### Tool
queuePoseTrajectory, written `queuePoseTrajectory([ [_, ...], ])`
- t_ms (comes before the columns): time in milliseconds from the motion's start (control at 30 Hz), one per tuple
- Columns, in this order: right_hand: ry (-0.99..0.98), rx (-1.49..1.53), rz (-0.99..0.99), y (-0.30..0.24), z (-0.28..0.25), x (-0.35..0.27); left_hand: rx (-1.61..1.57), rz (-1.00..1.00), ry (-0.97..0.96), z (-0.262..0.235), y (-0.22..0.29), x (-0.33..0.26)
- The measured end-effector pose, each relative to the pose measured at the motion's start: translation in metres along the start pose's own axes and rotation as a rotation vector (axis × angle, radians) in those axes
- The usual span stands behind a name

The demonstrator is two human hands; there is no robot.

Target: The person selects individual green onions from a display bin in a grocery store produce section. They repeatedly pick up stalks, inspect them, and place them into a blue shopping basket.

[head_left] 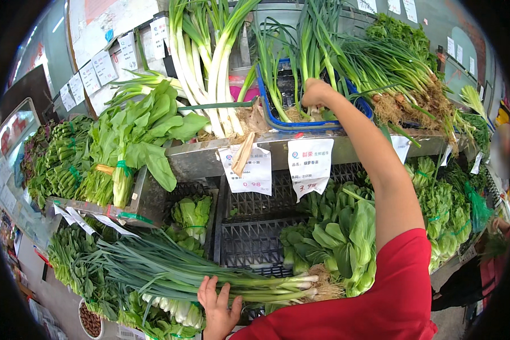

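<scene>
Steel and green: a crowded vegetable stand

In the head view, a metal shelf (195, 161) runs above black lattice crates (249, 241), white paper tags (247, 173) hanging from its edge, a pale wall (122, 20) behind. Broad, glossy leaves (354, 238) fill part of the lower level. Long scallions (243, 283), smooth and tubular with stringy roots (327, 286), lie across the crates; the left hand (218, 306) rests on them, fingers parted, not closed round. The right hand (318, 92) curls at upright stalks (316, 54) in a blue-rimmed tray (277, 122); its fingertips are hidden, so I cannot tell its grip.
</scene>
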State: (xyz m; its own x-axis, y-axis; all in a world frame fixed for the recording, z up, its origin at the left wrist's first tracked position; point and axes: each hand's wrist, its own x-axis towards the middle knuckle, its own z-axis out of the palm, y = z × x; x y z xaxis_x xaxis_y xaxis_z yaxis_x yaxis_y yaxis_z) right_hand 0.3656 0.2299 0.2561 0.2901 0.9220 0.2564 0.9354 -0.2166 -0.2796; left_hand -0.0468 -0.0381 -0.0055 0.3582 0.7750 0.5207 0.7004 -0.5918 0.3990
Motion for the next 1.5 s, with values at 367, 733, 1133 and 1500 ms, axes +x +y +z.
queuePoseTrajectory([
  [367,0.04,1.159,-0.106,0.001,-0.035,-0.012,-0.034,0.041,0.063,-0.006,-0.002,0.0],
  [733,-0.108,1.369,-0.27,-0.045,-0.012,-0.192,-0.229,0.231,0.037,-0.012,0.012,0.02],
  [1133,-0.369,1.302,-0.26,-0.042,0.088,-0.388,-1.522,-0.129,-0.5,0.003,0.04,0.063],
  [1500,-0.529,0.746,-0.401,-0.001,0.124,-0.456,-1.938,-0.285,-0.334,-0.011,0.069,0.096],
])
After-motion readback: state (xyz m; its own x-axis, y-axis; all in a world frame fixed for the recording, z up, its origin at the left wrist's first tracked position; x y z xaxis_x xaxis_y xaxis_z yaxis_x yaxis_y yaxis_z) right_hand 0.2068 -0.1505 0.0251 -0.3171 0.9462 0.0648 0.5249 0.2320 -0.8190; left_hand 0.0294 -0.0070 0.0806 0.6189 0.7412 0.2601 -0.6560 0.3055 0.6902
